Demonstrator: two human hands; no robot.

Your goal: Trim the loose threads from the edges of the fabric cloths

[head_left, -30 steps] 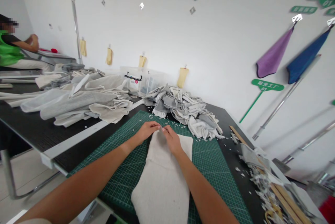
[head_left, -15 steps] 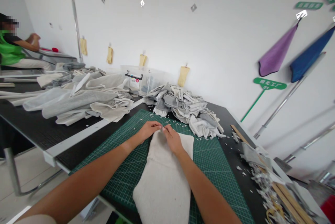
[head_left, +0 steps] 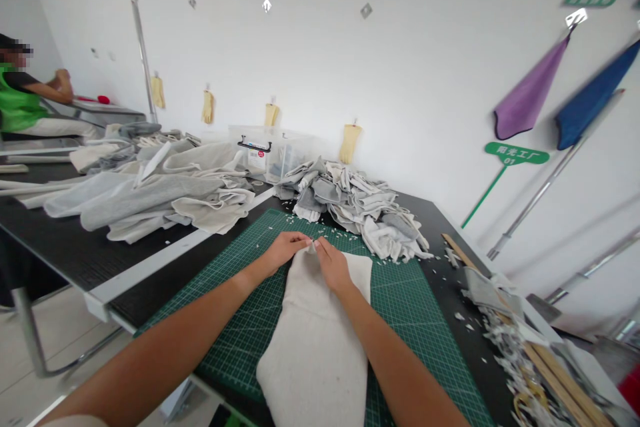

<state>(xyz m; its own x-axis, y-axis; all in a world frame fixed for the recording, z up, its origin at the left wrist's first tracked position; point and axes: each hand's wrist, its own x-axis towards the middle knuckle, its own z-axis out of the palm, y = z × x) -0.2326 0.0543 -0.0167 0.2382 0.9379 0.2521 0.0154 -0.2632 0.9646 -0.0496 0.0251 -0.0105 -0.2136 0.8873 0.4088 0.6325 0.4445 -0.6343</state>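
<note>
The left hand (head_left: 285,251) and the right hand (head_left: 332,266), their fingertips close together, pinch the far edge of a cream fabric piece (head_left: 317,360), which lies on a green gridded cutting mat (head_left: 417,320) near a heap of grey and off-white cloth pieces (head_left: 350,204).

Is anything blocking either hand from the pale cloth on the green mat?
Nothing visible: the left hand and right hand both pinch the far edge of the pale cloth. The grey fabric pile lies beyond them, not in between.
</note>
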